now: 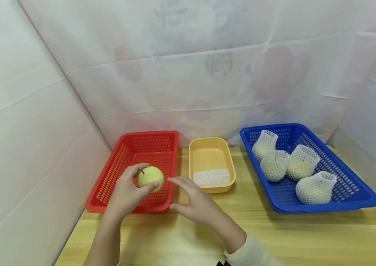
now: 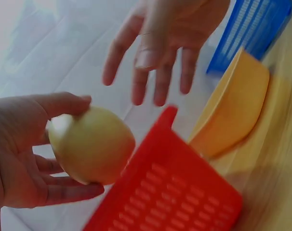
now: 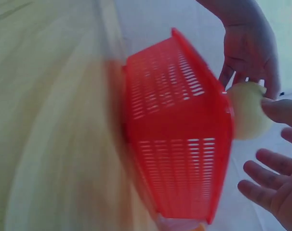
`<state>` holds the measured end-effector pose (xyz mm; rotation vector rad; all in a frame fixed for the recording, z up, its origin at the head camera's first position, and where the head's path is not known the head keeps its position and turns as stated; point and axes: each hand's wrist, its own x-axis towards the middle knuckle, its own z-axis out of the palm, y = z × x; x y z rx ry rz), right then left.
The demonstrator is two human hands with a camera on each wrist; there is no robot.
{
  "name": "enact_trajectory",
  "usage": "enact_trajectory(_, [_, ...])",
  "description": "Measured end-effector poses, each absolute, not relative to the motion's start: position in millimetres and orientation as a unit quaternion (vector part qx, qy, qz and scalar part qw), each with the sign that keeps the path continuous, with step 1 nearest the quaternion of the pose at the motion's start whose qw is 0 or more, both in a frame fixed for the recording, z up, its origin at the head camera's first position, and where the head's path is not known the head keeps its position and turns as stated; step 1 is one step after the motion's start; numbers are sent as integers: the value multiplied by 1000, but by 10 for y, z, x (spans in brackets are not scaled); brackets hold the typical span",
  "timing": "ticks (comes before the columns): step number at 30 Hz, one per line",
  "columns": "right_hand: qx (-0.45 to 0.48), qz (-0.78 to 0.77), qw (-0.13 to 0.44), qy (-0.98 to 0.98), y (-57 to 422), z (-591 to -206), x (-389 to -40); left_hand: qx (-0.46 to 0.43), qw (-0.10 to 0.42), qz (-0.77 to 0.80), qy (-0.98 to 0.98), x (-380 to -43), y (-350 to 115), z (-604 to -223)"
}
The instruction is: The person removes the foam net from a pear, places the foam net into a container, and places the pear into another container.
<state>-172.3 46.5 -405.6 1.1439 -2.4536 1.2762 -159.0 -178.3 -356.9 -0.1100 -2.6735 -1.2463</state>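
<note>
Now, one bare, pale yellow fruit (image 1: 151,178) is in the air over the red basket (image 1: 175,159); the left hand (image 1: 126,193), at its 8 o'clock, holds it between thumb and fingers. The right hand (image 1: 197,201), at 4 o'clock, has wide fingers and holds nothing. I judge that the step is bringing fruit and hands together; the next move calls for a gentle, steady grip. At 3 o'clock stands the yellow tray (image 1: 209,155) with a flat white foam net (image 1: 212,177); farther, the blue basket (image 1: 324,208) has four netted fruits (image 1: 315,189). Under all lies a wood-grained table (image 1: 181,240); pale printed cloth (image 1: 191,88) hangs at 12 o'clock.
</note>
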Motion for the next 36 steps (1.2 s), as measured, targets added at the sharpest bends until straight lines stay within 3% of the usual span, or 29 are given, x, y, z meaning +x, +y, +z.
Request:
enact_trajectory(6, [399, 342, 78, -847, 411, -4171, -1706, -1, 41, -359, -932, -1712, -1892, -3777])
enact_trajectory(20, [391, 335, 82, -854, 391, -4239, -1732, -36, -83, -309, -947, -1907, -1809, -3994])
enact_trajectory(36, [387, 336, 76, -855, 410, -4242, -1733, -109, -122, -311, -936, -2006, -1859, -4020])
